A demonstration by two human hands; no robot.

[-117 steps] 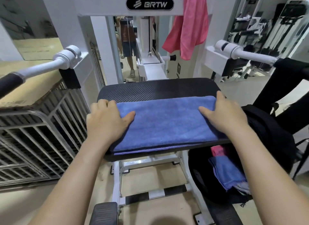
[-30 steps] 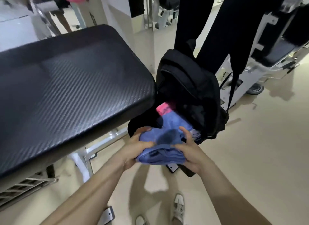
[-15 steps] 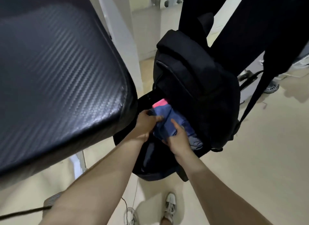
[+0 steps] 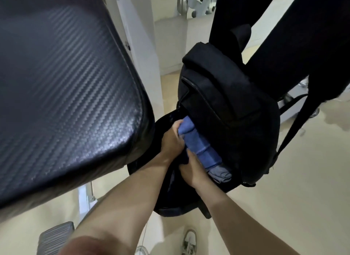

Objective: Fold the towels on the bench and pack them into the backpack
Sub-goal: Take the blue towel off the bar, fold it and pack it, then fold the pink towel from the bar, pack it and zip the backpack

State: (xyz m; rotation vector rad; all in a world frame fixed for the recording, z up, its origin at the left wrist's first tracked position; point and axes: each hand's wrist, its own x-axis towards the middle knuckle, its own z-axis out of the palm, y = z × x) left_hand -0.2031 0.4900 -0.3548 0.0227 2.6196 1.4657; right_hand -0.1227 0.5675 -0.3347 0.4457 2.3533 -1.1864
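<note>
— What's in the bag?

— The black backpack hangs beside the bench pad, its main compartment unzipped and gaping toward me. Inside it sits a folded blue towel, and right below that, at the lower end of the opening, a paler grey-blue folded cloth shows its layered edges.

— And your hands?

— Both are in the mouth of the compartment. My left hand is closed around the upper end of the blue towel, fingers curled over its edge. My right hand presses against the towel's near side lower down; its fingers go in behind the fabric, so I cannot tell how tightly they are closed.

— Which way does the towel lie?

— Its long axis runs diagonally, from upper left by my left hand down to the right toward the grey-blue cloth. It stands on edge in the opening, folds stacked in soft ridges.

— Textures?

— The towel looks like plush terry, the backpack is matte woven fabric with a rounded front pocket and a thin strap hanging on the right. The bench pad is glossy black vinyl with a carbon-weave pattern and rounded corners.
</note>
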